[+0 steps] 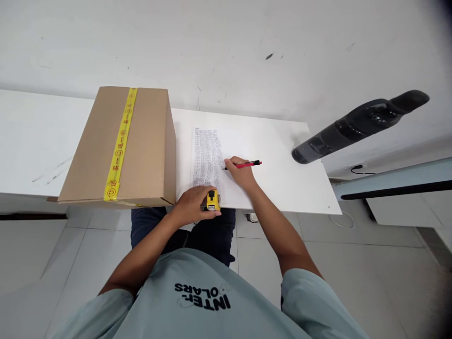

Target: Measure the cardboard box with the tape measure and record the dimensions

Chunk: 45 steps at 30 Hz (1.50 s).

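Note:
My left hand (pixel 193 205) is closed around a yellow and black tape measure (pixel 213 200) at the table's front edge, close to the cardboard box. In my right hand (pixel 243 175) is a red and black pen (pixel 250 164), its tip near the right side of a written sheet. The paper (pixel 206 157) lies on the white table, covered with dense lines of handwriting. Left of it stands a closed cardboard box (pixel 148 146), with a strip of yellow printed tape (pixel 120 146) running across its top.
A dark handheld vacuum-like device (pixel 348 129) stands upright at the right end of the white table (pixel 286 188). Behind the table is a scuffed white wall (pixel 226 56). A black plug with a cable (pixel 357 167) is low on the right.

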### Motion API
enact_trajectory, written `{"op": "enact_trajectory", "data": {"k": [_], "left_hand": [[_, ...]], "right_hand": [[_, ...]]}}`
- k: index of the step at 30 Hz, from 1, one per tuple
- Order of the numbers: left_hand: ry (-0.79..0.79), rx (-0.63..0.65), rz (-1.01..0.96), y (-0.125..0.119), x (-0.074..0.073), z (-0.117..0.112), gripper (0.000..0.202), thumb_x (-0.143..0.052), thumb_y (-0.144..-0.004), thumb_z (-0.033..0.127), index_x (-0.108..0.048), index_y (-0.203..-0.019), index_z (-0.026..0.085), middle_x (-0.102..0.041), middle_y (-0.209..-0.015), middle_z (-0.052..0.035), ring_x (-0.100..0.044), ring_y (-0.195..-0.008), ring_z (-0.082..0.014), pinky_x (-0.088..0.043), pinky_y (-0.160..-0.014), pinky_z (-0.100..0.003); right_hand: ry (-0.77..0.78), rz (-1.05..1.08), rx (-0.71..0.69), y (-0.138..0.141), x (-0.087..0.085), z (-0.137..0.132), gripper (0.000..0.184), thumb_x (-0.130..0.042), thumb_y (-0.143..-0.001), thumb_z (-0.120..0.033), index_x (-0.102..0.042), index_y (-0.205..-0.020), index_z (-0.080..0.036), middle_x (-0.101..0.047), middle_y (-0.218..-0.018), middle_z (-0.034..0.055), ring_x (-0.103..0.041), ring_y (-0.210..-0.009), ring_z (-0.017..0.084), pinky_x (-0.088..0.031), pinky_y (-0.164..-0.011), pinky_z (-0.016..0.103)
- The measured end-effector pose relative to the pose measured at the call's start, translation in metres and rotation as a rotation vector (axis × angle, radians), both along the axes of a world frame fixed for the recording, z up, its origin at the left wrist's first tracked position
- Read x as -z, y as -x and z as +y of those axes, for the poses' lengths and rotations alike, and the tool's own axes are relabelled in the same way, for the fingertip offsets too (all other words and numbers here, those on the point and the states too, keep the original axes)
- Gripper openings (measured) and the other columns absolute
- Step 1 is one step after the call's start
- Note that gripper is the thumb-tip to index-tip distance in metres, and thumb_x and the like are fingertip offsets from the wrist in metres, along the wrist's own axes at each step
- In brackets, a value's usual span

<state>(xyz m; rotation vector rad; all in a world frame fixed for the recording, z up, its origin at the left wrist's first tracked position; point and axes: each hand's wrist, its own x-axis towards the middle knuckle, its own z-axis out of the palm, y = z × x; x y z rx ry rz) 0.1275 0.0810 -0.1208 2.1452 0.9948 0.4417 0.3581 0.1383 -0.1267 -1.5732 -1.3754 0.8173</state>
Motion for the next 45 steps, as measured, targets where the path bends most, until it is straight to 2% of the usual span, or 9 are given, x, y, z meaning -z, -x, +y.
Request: {"op": "enact_trajectory", "data": {"k": [7,15,21,27,35,45], "left_hand": [[0.009,-0.007,-0.019,-0.0008,0.0004,-0.0001,0.068,-0.082,-0.077,0.052,-0.058,-0.136,0.026,-0.068,-0.134,-0.0072,-0.062,-0.128,-0.0316,-0.048,-0.110,-0.044],[-0.001,-0.011,-0.033,-0.0011,0.0014,-0.0012,0.068,-0.081,-0.077,0.054,-0.059,-0.135,0.026,-0.071,-0.126,-0.0076,-0.066,-0.117,-0.0309,-0.051,-0.101,-0.043],[-0.002,0.005,-0.026,-0.0009,0.0009,-0.0010,0.068,-0.080,-0.078,0.054,-0.058,-0.135,0.024,-0.070,-0.128,-0.0085,-0.065,-0.119,-0.0314,-0.051,-0.102,-0.043],[0.003,-0.016,-0.016,-0.0006,0.0005,-0.0002,0.067,-0.080,-0.078,0.054,-0.059,-0.135,0.026,-0.070,-0.129,-0.0074,-0.064,-0.123,-0.0317,-0.050,-0.105,-0.043],[-0.009,-0.011,-0.028,0.0001,0.0028,-0.0003,0.067,-0.080,-0.078,0.054,-0.059,-0.135,0.026,-0.069,-0.132,-0.0075,-0.063,-0.125,-0.0315,-0.050,-0.106,-0.042],[0.008,-0.025,-0.021,-0.0005,-0.0018,-0.0020,0.067,-0.081,-0.078,0.053,-0.059,-0.134,0.026,-0.070,-0.130,-0.0071,-0.065,-0.123,-0.0305,-0.050,-0.105,-0.042]], "right_hand": [[-0.008,-0.027,0.026,-0.0004,0.0006,-0.0019,0.044,-0.058,-0.088,-0.052,-0.039,-0.058,-0.025,-0.042,-0.059,-0.0021,-0.041,-0.062,0.017,-0.034,-0.060,0.033],[0.005,-0.047,0.000,-0.0016,0.0010,-0.0024,0.044,-0.058,-0.086,-0.058,-0.045,-0.060,-0.025,-0.045,-0.060,-0.0016,-0.043,-0.064,0.018,-0.036,-0.061,0.033],[0.000,-0.034,0.042,-0.0008,0.0011,-0.0035,0.042,-0.055,-0.089,-0.054,-0.043,-0.060,-0.025,-0.044,-0.061,-0.0013,-0.043,-0.065,0.018,-0.037,-0.062,0.033],[-0.015,-0.013,0.025,0.0000,0.0007,-0.0025,0.046,-0.059,-0.088,-0.054,-0.038,-0.058,-0.025,-0.040,-0.060,-0.0023,-0.041,-0.063,0.017,-0.036,-0.061,0.033],[-0.012,-0.011,0.039,-0.0012,0.0010,-0.0015,0.045,-0.057,-0.089,-0.053,-0.041,-0.058,-0.025,-0.042,-0.060,-0.0022,-0.042,-0.064,0.017,-0.036,-0.061,0.033],[-0.023,-0.034,0.051,-0.0018,0.0027,-0.0034,0.044,-0.056,-0.089,-0.051,-0.037,-0.059,-0.026,-0.039,-0.060,-0.0030,-0.039,-0.062,0.016,-0.035,-0.060,0.032]]}}
